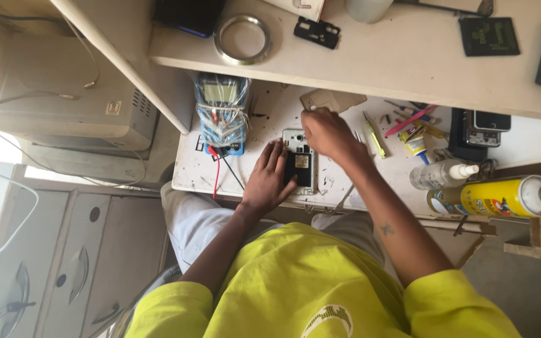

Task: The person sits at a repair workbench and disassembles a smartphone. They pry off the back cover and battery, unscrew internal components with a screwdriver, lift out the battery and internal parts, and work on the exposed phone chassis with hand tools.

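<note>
An opened mobile phone (300,164) with its back cover off and a dark battery showing lies on the scuffed white work table (264,119). My left hand (269,178) lies flat against the phone's left side, fingers spread over it. My right hand (328,133) hovers over the phone's top end with fingers curled; whether it holds a small tool is hidden. Both arms come from a yellow shirt at the bottom of the view.
A blue multimeter (222,112) wrapped in plastic, with red and black leads, sits left of the phone. Pens, a glue tube (415,141), stacked phones (480,127), a clear bottle (441,174) and a yellow spray can (502,196) crowd the right. A shelf (370,62) above holds a metal ring (242,39) and parts.
</note>
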A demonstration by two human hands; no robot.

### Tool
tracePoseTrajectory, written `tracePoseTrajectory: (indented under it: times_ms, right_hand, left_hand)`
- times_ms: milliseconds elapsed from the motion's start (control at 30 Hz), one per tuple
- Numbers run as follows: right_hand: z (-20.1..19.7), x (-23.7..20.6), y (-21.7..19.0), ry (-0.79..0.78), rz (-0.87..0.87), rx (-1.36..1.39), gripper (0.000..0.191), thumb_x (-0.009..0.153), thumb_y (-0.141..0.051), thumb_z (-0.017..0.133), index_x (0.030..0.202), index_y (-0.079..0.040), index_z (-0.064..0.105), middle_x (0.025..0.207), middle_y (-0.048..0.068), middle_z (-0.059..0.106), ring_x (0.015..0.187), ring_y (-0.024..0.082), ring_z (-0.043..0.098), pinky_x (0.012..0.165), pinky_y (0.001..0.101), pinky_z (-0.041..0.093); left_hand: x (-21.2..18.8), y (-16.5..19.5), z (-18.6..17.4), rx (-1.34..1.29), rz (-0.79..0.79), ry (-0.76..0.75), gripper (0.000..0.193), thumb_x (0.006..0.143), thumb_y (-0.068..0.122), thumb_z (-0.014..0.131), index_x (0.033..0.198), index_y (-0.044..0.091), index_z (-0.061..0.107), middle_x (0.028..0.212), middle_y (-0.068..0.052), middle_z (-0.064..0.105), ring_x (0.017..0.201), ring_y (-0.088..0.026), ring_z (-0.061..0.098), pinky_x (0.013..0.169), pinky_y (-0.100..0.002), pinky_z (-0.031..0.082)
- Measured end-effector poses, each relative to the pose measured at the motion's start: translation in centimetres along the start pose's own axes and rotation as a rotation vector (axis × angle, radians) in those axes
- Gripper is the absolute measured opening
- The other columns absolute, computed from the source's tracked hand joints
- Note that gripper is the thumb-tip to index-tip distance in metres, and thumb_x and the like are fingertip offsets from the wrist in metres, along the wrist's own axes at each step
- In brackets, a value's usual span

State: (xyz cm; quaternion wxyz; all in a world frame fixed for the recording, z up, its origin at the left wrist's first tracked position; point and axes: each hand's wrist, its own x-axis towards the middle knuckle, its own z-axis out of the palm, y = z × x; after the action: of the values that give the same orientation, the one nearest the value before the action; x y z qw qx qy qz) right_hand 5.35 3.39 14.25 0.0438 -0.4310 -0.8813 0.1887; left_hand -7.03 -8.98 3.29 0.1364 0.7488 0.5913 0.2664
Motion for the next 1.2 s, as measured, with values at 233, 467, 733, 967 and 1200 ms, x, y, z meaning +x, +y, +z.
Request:
tracePoseTrajectory:
  times_ms: [233, 467, 733, 967, 1200]
  right_hand:
    - [1.7, -0.1, 0.6, -0.057, 0.222, -0.056, 0.020, 0.100, -0.019, 0.061, 0.102, 0.000, 0.067, 0.100, 0.028, 0.070, 0.098, 0.045, 0.069, 0.088, 0.0517, 0.056]
    - [2.2, -0.2, 1.9, 0.174, -0.145, -0.038, 0.021, 0.085, -0.013, 0.066, 0.094, 0.005, 0.065, 0.095, 0.032, 0.067, 0.088, 0.049, 0.068, 0.076, 0.0544, 0.055]
    - [1.3, 0.3, 1.6, 0.054, -0.184, 0.066, 0.020, 0.086, -0.003, 0.054, 0.104, 0.000, 0.059, 0.101, 0.029, 0.066, 0.093, 0.048, 0.067, 0.077, 0.0564, 0.052]
    - [2.0, 1.2, 1.6, -0.120, 0.070, -0.068, 0.011, 0.104, -0.013, 0.056, 0.108, -0.004, 0.061, 0.096, 0.027, 0.068, 0.096, 0.046, 0.068, 0.084, 0.0564, 0.053]
    - [1.0, 1.7, 1.8, -0.160, 0.108, -0.035, 0.022, 0.098, -0.018, 0.062, 0.114, -0.004, 0.064, 0.103, 0.026, 0.069, 0.101, 0.045, 0.068, 0.089, 0.0539, 0.054]
  left_hand:
    - [-0.2, -0.5, 0.8, 0.043, -0.011, -0.016, 0.075, 0.097, 0.041, 0.058, 0.148, -0.011, 0.038, 0.161, -0.030, 0.031, 0.151, -0.045, 0.028, 0.123, -0.049, 0.027]
    - [-0.3, -0.9, 1.5, 0.061, -0.026, -0.035, 0.077, 0.096, 0.040, 0.058, 0.149, -0.012, 0.036, 0.161, -0.031, 0.030, 0.150, -0.044, 0.027, 0.122, -0.049, 0.028]
    - [-0.5, -1.1, 1.9, 0.057, -0.008, -0.003, 0.075, 0.098, 0.039, 0.056, 0.149, -0.012, 0.037, 0.161, -0.031, 0.031, 0.150, -0.045, 0.028, 0.123, -0.049, 0.028]
    - [-0.5, -1.1, 2.0, 0.069, -0.015, -0.005, 0.074, 0.097, 0.040, 0.056, 0.148, -0.011, 0.039, 0.161, -0.031, 0.031, 0.151, -0.045, 0.029, 0.123, -0.049, 0.028]
    - [-0.5, -1.0, 1.9, 0.071, -0.007, 0.007, 0.075, 0.097, 0.040, 0.055, 0.148, -0.012, 0.038, 0.161, -0.031, 0.031, 0.150, -0.045, 0.028, 0.123, -0.049, 0.028]
